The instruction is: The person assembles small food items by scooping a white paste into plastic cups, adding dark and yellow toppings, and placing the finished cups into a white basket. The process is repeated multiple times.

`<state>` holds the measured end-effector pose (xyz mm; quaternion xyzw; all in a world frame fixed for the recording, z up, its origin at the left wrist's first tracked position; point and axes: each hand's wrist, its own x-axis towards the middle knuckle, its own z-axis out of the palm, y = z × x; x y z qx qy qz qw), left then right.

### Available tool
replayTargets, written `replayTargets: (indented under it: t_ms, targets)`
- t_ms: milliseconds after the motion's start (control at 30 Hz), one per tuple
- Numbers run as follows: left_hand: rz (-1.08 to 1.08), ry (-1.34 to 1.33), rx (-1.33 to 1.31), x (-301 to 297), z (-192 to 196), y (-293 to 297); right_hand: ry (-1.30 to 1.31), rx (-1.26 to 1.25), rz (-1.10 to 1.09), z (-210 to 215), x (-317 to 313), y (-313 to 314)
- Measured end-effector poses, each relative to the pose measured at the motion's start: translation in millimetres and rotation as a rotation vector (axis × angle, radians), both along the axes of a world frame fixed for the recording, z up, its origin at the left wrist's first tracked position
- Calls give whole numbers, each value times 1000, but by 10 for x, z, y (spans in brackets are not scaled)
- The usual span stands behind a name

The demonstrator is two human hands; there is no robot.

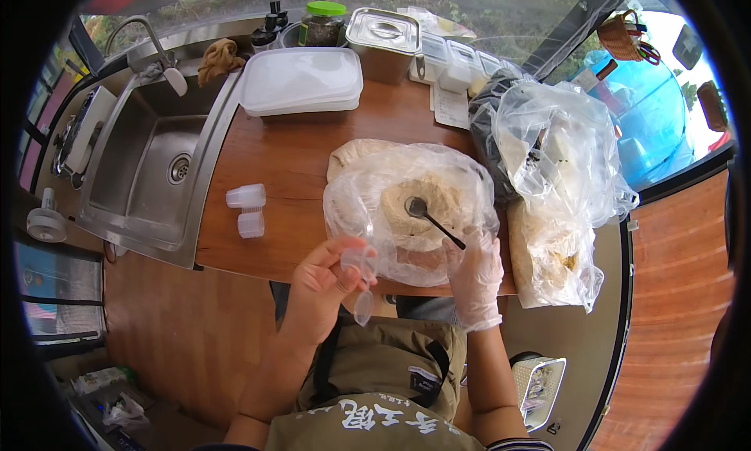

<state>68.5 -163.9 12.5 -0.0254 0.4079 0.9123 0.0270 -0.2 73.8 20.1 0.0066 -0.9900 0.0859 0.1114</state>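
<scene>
Closest to me, my left hand was bare and its grip was closed around a small clear cup. The cup's little lid hung open below it. I held it just off the near edge of the table.

My right hand wore a thin see-through glove. Its grip was pinched on the end of a black spoon. The spoon was long and thin. Its handle ran from my right hand up and to the left, and its round end sat in the pile of brown crumbs. The crumbs lay in an open plastic bag at the near edge of the table.

So the round end of the spoon was a bit farther away than the cup and to its right. The left hand with the cup was near it.

Two more small clear cups stood to the left, near the sink. Full plastic bags were at the right edge. At the far edge sat a white box with a lid and a metal box.
</scene>
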Motion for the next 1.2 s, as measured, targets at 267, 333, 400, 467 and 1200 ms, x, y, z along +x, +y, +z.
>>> replayTargets:
  t_ms: [267,333,400,467,1200]
  targets:
    - [-84,-109,-32,-32,-54,253,75,-318,95,-93,-146,213]
    - [-83,-119,-22,-55,-77,253,109,-222,115,-12,-185,212]
    - [-77,-128,-2,-64,-92,268,124,-159,157,15,-230,174]
    - [-82,-141,6,-76,-100,305,84,-205,230,-31,-271,83]
    - [112,-280,164,-670,-318,883,-269,-1115,-63,262,-177,421]
